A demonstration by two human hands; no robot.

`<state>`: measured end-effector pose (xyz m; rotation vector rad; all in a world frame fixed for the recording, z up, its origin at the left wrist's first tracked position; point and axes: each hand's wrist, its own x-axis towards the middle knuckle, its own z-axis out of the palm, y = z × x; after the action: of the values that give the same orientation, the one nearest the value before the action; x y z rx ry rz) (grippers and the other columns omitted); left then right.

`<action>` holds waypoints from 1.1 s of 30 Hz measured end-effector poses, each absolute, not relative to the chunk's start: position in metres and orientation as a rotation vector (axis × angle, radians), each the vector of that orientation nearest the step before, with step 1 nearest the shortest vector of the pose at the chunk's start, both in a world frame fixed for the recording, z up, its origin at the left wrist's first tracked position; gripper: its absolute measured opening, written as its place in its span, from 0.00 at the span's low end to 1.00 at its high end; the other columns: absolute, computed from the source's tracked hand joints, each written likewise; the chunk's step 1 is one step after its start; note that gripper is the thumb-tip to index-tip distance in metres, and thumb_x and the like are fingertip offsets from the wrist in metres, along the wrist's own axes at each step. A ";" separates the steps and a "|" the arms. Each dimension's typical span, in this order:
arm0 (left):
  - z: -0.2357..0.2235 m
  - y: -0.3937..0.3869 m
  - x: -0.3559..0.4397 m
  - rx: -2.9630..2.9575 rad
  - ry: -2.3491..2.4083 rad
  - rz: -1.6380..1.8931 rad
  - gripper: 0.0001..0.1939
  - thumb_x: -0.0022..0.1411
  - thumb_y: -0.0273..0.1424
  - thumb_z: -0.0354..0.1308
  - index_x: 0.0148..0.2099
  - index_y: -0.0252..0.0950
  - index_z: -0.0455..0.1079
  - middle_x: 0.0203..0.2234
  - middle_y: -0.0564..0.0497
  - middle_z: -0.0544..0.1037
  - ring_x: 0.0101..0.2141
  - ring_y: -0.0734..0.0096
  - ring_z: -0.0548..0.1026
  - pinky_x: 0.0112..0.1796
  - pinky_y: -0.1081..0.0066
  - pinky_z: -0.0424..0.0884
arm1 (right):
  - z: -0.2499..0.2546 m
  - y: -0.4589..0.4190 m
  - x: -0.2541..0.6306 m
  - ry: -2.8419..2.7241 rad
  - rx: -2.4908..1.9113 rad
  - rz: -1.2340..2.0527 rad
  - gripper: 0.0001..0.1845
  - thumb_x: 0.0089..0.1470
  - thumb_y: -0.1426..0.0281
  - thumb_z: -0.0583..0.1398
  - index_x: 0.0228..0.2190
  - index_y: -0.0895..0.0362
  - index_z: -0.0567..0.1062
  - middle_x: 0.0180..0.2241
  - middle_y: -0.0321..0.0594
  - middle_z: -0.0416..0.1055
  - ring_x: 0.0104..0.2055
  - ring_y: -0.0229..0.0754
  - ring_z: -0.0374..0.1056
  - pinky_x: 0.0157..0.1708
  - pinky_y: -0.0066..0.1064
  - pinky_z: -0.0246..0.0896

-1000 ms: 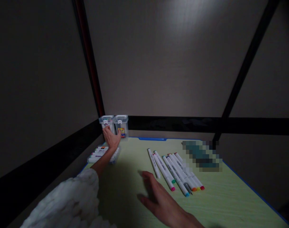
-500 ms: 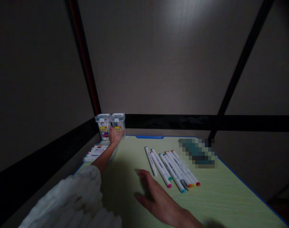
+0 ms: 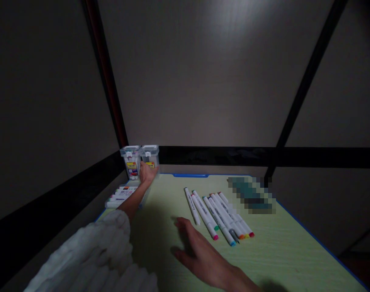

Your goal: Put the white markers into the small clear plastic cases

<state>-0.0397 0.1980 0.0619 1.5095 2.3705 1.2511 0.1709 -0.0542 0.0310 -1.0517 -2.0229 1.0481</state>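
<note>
Left hand [image 3: 148, 173] reaches out to the right-hand clear box [image 3: 154, 156], fingers toward its left side, thumb toward its right; whether the grip has closed, cannot tell. Right hand [image 3: 199, 253] held low over the near part of the table, thumb and fingers spread apart, nothing in it.

The box stands upright at the table's far left corner, lid on, a pale catch at the front, yellow label partly behind the hand. Contents too dim to make out. Just beside it, left-hand clear box [image 3: 133, 162], also lidded, white markers inside.

Nearer, at the left edge, a flat case [image 3: 110, 204] of markers, partly behind the left forearm. Mid-table, loose white markers [image 3: 219, 217] side by side, coloured ends toward the right hand, plus one a little apart at left.

Progress, by judgement: early with the right-hand box; lid not yet off, box not visibly lifted. Left-hand box and flat case already filled, at least in part. Loose markers lie outside any container.

Farther right, a blurred-out patch on the green tabletop [image 3: 294, 247]; dark-framed wall [image 3: 203, 89] behind.
</note>
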 end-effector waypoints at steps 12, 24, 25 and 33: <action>0.077 0.173 -0.029 1.508 2.321 1.323 0.24 0.57 0.37 0.59 0.52 0.30 0.61 0.44 0.40 0.71 0.42 0.59 0.72 0.40 0.59 0.71 | 0.039 -0.056 0.171 -2.046 -1.077 1.058 0.33 0.50 0.74 0.57 0.56 0.61 0.52 0.57 0.54 0.57 0.59 0.47 0.54 0.57 0.42 0.50; 0.099 0.136 -0.023 1.830 2.059 1.491 0.34 0.43 0.36 0.63 0.50 0.31 0.54 0.42 0.41 0.72 0.43 0.56 0.73 0.42 0.64 0.71 | 0.038 -0.055 0.173 -2.041 -1.050 1.063 0.32 0.50 0.74 0.57 0.55 0.60 0.52 0.56 0.53 0.58 0.58 0.46 0.56 0.56 0.42 0.52; 0.098 0.133 -0.023 1.854 2.029 1.501 0.34 0.43 0.35 0.63 0.50 0.32 0.54 0.42 0.42 0.72 0.43 0.56 0.73 0.42 0.64 0.71 | 0.038 -0.055 0.173 -2.044 -1.053 1.056 0.32 0.50 0.74 0.57 0.55 0.59 0.52 0.56 0.53 0.59 0.58 0.46 0.56 0.56 0.42 0.52; 0.088 0.088 -0.022 1.979 1.886 1.489 0.35 0.41 0.31 0.64 0.51 0.37 0.53 0.42 0.45 0.72 0.43 0.57 0.73 0.43 0.63 0.71 | 0.032 -0.054 0.173 -2.024 -0.998 1.040 0.31 0.51 0.73 0.57 0.54 0.56 0.52 0.54 0.49 0.60 0.56 0.46 0.58 0.55 0.42 0.53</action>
<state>-0.0222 0.0875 0.0876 1.9790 1.8858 1.4890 0.1731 -0.0537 0.0319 -0.9983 -2.0245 1.0405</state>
